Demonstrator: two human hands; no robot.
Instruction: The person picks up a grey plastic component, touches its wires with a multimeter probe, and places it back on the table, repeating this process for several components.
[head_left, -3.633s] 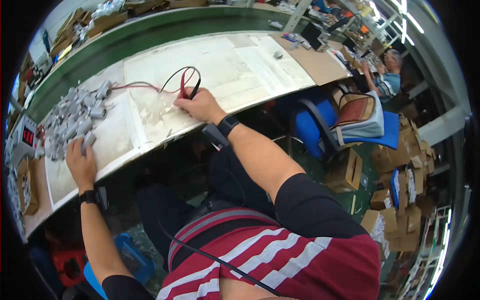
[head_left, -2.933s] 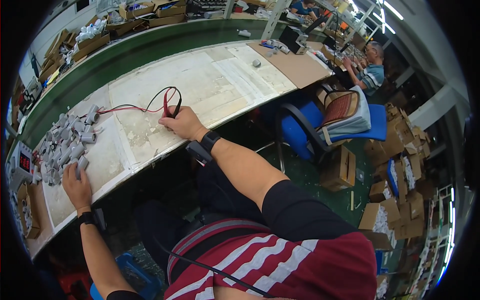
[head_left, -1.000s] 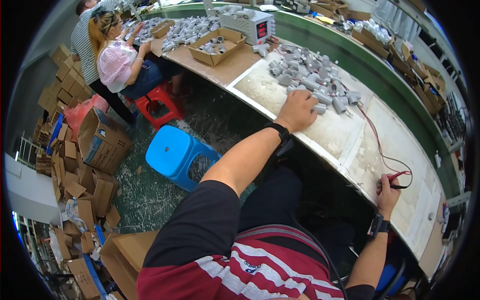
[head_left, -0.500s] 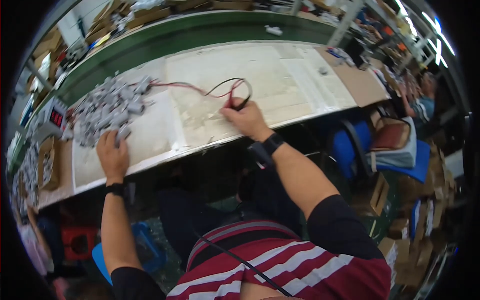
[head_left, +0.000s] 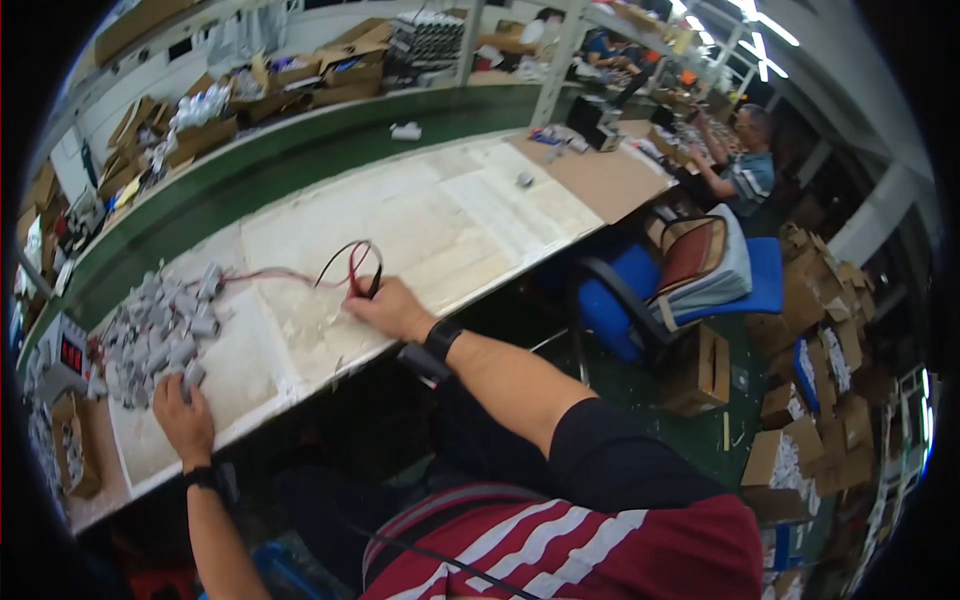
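Pinching the red wire end (head_left: 353,284) and the black wire end (head_left: 376,283) together, the right hand (head_left: 397,310) is closed, thumb and fingers drawn in, over the table (head_left: 370,225). The left hand (head_left: 184,420) lies with fingers half bent, touching a grey fitting (head_left: 193,374); whether it grips this or only rests on it, I cannot tell. That piece is a smooth, short tube, like those jumbled at all angles in the heap (head_left: 150,335). Thin, bendy wires (head_left: 265,272) loop up from the right hand and trail left toward the heap. The tabletop is off-white, scuffed and patchy. Its front edge slants past both wrists; a wide pale stretch separates the right hand from the heap, and another reaches to the far edge. The grey fitting sits at the left hand's fingertips, on the heap's near side, well apart from the right hand; the wire ends are within the right hand's fingers. Farther left stand a meter box (head_left: 62,352) with a red display and a cardboard box (head_left: 84,478); off to the right, a bag (head_left: 690,262) rests on a blue chair (head_left: 757,277)
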